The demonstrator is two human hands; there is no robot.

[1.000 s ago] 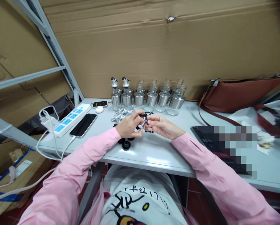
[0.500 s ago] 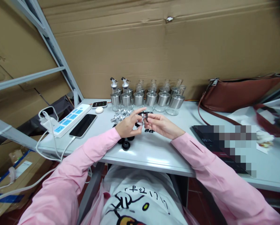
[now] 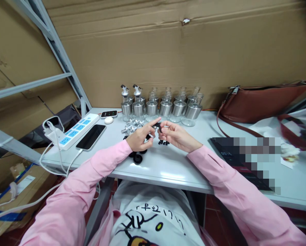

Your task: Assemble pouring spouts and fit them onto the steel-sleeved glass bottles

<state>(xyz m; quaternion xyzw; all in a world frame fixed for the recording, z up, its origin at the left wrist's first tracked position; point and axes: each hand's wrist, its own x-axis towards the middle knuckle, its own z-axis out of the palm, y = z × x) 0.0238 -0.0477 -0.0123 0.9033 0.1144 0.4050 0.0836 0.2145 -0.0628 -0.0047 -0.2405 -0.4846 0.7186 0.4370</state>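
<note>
My left hand (image 3: 140,138) and my right hand (image 3: 177,135) meet over the desk, both closed on a small silver-and-black bottle pourer (image 3: 159,127). The left index finger reaches across its black top. My right thumb and fingers pinch its black lever side. Fingers hide much of the pourer. Beyond the left hand is a heap of silver spout parts (image 3: 132,125). Round black stoppers (image 3: 137,159) lie near that wrist, partly covered. Below the held pourer are several small black pieces (image 3: 163,142).
Glass bottles with steel sleeves (image 3: 165,108) line the back; two carry pourers (image 3: 136,90). To the left are a power strip (image 3: 79,130), a phone (image 3: 91,137) and a white round case (image 3: 108,120). At right, a brown bag (image 3: 265,102) stands behind a dark tablet (image 3: 235,160).
The pourer has turned between my hands, so less of its silver body shows. My left fingers have curled in slightly; both arms stay almost in place.
</note>
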